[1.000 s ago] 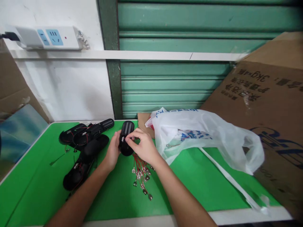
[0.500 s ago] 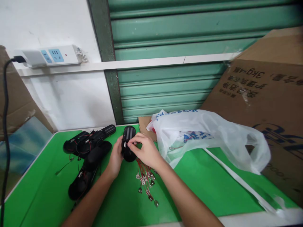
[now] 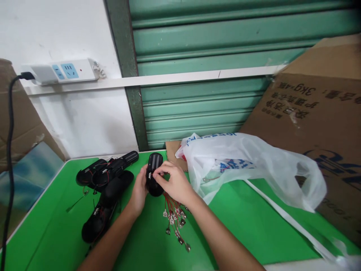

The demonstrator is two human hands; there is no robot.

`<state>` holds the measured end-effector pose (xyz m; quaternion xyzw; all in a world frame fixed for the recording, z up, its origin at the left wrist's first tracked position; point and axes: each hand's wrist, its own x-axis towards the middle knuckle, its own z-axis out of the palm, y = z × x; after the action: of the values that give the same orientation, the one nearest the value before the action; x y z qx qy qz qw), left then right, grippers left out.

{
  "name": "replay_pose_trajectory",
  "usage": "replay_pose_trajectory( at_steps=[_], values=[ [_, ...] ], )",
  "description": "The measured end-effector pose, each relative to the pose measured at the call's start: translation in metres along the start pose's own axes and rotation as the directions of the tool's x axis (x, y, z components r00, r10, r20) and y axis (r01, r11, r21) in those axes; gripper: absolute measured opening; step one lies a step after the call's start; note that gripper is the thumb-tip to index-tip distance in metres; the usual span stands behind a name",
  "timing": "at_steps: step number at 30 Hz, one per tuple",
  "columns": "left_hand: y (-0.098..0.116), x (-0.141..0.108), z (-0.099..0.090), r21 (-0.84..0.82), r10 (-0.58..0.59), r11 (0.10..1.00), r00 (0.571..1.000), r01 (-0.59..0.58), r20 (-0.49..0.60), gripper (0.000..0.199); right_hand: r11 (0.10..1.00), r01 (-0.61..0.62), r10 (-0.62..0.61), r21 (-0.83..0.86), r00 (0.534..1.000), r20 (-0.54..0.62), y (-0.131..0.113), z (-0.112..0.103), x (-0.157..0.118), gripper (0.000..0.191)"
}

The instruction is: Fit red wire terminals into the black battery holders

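My left hand (image 3: 140,188) is closed on the left edge of a black oblong plastic housing (image 3: 155,185), keeping it above the green tabletop. A small white connector (image 3: 149,175) shows inside the housing. From the right, my right hand (image 3: 175,180) reaches over it, thumb and forefinger pinched on what looks like a thin red wire; its end is hidden by the fingertips. Below the right hand lies a bundle of red wires (image 3: 172,207) with small metal contact plates. More black housings (image 3: 98,218) with wires are piled to the left.
A white plastic bag (image 3: 248,158) lies at the right with a white strip (image 3: 287,218) running from it. A large cardboard box (image 3: 316,124) leans behind. On the wall are a power strip (image 3: 67,71) and a black cable (image 3: 10,150). The tabletop (image 3: 248,229) is green.
The view has shifted slightly, so everything sits a little lower and further right. Both hands keep their hold, with the right fingertips still pinched at the housing.
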<state>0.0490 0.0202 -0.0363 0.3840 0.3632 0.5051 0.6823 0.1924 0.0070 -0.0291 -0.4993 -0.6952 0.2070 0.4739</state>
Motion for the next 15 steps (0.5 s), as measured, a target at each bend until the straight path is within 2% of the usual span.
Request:
replay_pose_trajectory(
  at_steps=[9,15],
  values=[
    [-0.0036,0.0021,-0.0064,-0.026,-0.020,0.999,0.999,0.018,-0.046,0.044,0.991,0.049,-0.057,-0.128,0.997,-0.057,0.0006,0.0047,-0.0013,0.015],
    [0.0009,0.0027,-0.0054,0.110,0.040,0.993,0.999,-0.040,0.002,0.054,0.956,0.132,-0.158,-0.262,0.984,-0.083,0.0001,0.0036,-0.0020,0.012]
  ],
)
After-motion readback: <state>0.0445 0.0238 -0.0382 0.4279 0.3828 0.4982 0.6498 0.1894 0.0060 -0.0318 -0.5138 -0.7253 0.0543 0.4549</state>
